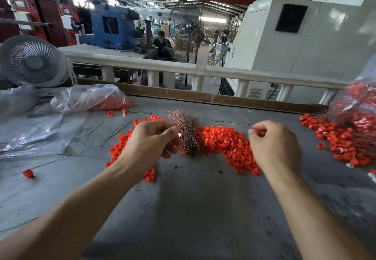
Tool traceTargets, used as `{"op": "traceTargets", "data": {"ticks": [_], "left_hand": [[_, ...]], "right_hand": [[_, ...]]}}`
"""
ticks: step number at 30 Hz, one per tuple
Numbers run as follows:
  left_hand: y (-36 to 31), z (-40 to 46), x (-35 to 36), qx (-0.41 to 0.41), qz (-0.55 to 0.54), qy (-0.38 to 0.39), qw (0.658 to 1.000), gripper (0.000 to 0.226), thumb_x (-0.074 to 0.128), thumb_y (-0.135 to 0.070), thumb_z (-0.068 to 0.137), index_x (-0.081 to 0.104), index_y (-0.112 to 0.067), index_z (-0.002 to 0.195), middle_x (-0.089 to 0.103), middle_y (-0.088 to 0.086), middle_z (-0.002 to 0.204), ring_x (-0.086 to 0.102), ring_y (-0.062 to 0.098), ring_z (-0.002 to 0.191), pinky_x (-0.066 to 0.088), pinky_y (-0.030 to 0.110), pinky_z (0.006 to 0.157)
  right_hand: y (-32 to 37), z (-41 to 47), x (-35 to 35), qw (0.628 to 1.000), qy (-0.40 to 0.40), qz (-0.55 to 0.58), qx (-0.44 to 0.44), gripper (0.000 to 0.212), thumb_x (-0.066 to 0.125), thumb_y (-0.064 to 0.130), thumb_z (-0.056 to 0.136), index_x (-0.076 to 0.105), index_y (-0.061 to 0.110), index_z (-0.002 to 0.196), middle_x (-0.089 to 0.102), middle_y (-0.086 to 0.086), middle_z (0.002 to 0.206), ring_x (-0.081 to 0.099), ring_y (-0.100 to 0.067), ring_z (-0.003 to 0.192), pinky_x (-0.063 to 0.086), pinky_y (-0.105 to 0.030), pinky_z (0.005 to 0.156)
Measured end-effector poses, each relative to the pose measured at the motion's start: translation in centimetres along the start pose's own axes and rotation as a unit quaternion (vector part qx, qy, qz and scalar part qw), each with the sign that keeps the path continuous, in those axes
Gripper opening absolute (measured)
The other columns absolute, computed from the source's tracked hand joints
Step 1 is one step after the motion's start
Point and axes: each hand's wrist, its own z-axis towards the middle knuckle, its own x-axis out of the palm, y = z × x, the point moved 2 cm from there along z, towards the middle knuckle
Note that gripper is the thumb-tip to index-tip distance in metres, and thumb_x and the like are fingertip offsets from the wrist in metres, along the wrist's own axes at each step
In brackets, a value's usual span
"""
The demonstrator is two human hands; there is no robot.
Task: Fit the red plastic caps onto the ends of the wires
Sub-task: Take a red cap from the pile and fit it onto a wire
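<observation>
Right hand [273,144] pinches a red cap [256,131] at 3 o'clock of the wire bundle [186,132]; left hand [151,140] apparently pinches one wire; steady wire end, then push cap squarely on.

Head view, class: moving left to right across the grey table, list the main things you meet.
White desk fan → clear plastic bag → left hand → copper wire bundle → right hand → far-right heap of red caps.

Wire bundle [186,132] on cap pile [223,143], bag [85,97] behind left, fan [33,61] beyond
</observation>
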Motion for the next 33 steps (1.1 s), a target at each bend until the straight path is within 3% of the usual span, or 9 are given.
{"op": "traceTargets", "data": {"ticks": [3, 7, 9, 12, 16, 19, 24, 27, 33], "left_hand": [[0.1, 0.1, 0.0, 0.002, 0.006, 0.0, 1.0, 0.013, 0.064, -0.017, 0.1, 0.076, -0.014, 0.097, 0.077, 0.007, 0.08, 0.071, 0.019, 0.068, 0.055, 0.032, 0.062], [0.1, 0.1, -0.2, 0.004, 0.015, -0.002, 1.0, 0.012, 0.064, -0.015, 0.1, 0.076, -0.015, 0.097, 0.077, 0.006, 0.08, 0.071, 0.019, 0.069, 0.055, 0.031, 0.062], [0.2, 0.2, -0.2, 0.003, 0.015, -0.001, 1.0, 0.012, 0.064, -0.015, 0.1, 0.076, -0.015, 0.096, 0.077, 0.007, 0.08, 0.071, 0.02, 0.069, 0.056, 0.031, 0.062], [0.2, 0.2, -0.2, 0.005, 0.02, 0.001, 1.0, 0.012, 0.064, -0.014, 0.1, 0.075, -0.015, 0.096, 0.077, 0.006, 0.08, 0.072, 0.02, 0.069, 0.056, 0.03, 0.062], [0.2, 0.2, -0.2, 0.009, 0.028, -0.003, 1.0, 0.013, 0.064, -0.013, 0.099, 0.075, -0.016, 0.093, 0.077, 0.006, 0.078, 0.071, 0.017, 0.066, 0.057, 0.026, 0.058], [0.4, 0.3, -0.1, 0.009, 0.039, -0.005, 0.999, 0.014, 0.064, -0.012, 0.099, 0.075, -0.016, 0.093, 0.077, 0.005, 0.077, 0.071, 0.016, 0.066, 0.056, 0.026, 0.058], [0.7, 0.3, 0.0, 0.021, 0.066, -0.002, 0.998, 0.013, 0.065, -0.013, 0.099, 0.075, -0.019, 0.093, 0.077, 0.002, 0.077, 0.071, 0.013, 0.065, 0.055, 0.023, 0.058], [0.6, 0.2, 0.1, 0.024, 0.081, 0.002, 0.996, 0.013, 0.065, -0.014, 0.099, 0.075, -0.019, 0.092, 0.077, 0.001, 0.077, 0.071, 0.012, 0.065, 0.056, 0.023, 0.058], [0.0, -0.5, 0.6, 0.038, 0.097, 0.031, 0.994, 0.012, 0.065, -0.017, 0.099, 0.075, -0.019, 0.093, 0.077, -0.002, 0.081, 0.072, 0.011, 0.07, 0.057, 0.022, 0.063]], "right_hand": [[-1.6, 0.8, -0.6, 0.997, 0.03, -0.038, 0.057, 0.014, 0.069, 0.033, 0.091, 0.076, 0.021, 0.092, 0.075, -0.008, 0.095, 0.067, -0.038, 0.094, 0.055, -0.04, 0.08], [-2.4, 1.1, -1.1, 0.99, 0.07, -0.064, 0.109, 0.023, 0.068, 0.035, 0.088, 0.066, 0.025, 0.067, 0.06, 0.002, 0.065, 0.067, -0.038, 0.091, 0.055, -0.042, 0.084], [-2.7, 1.2, -1.1, 0.986, 0.085, -0.079, 0.119, 0.028, 0.067, 0.034, 0.086, 0.062, 0.024, 0.06, 0.065, -0.001, 0.069, 0.067, -0.038, 0.089, 0.054, -0.042, 0.086], [-2.9, 1.2, -0.9, 0.981, 0.114, -0.1, 0.121, 0.021, 0.066, 0.036, 0.085, 0.071, 0.022, 0.071, 0.072, -0.008, 0.084, 0.065, -0.037, 0.092, 0.052, -0.042, 0.088], [-2.0, 1.1, -0.8, 0.993, 0.066, -0.076, 0.057, 0.017, 0.066, 0.035, 0.089, 0.075, 0.021, 0.095, 0.073, -0.009, 0.102, 0.063, -0.038, 0.104, 0.049, -0.043, 0.091], [-0.2, 0.3, -0.6, 0.999, 0.033, 0.012, -0.015, 0.011, 0.067, 0.029, 0.089, 0.076, 0.023, 0.09, 0.074, -0.005, 0.099, 0.065, -0.035, 0.097, 0.054, -0.042, 0.085], [2.8, -2.1, 0.8, 0.977, 0.137, 0.099, -0.131, 0.01, 0.074, 0.03, 0.088, 0.076, 0.026, 0.079, 0.071, 0.015, 0.078, 0.067, -0.009, 0.078, 0.05, -0.026, 0.073], [3.8, -3.4, 1.9, 0.959, 0.196, 0.096, -0.182, 0.013, 0.077, 0.038, 0.087, 0.076, 0.025, 0.085, 0.072, 0.013, 0.085, 0.065, -0.01, 0.083, 0.053, -0.032, 0.08], [4.7, -4.3, 3.2, 0.963, 0.174, 0.032, -0.202, 0.02, 0.077, 0.04, 0.088, 0.074, 0.027, 0.103, 0.07, 0.008, 0.101, 0.061, -0.016, 0.099, 0.048, -0.032, 0.086]]}}
